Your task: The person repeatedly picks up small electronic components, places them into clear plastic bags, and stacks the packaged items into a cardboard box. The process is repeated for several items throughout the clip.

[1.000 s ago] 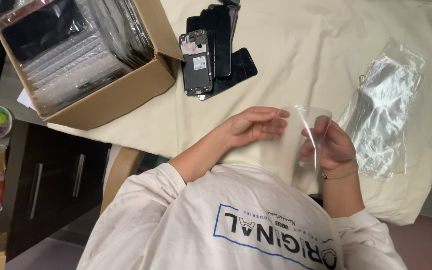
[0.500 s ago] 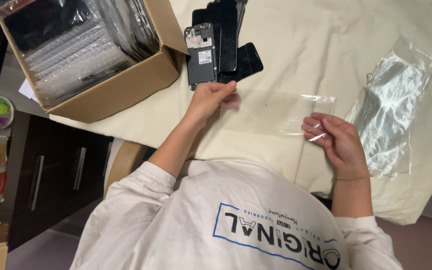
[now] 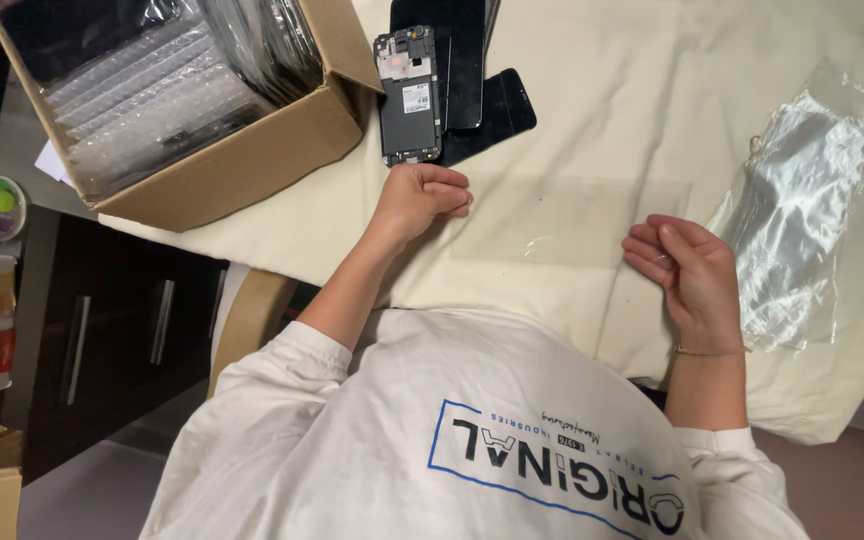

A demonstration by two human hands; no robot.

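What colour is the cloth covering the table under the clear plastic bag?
Plain cream, no pattern: the cloth, seen in the head view, under the bag.
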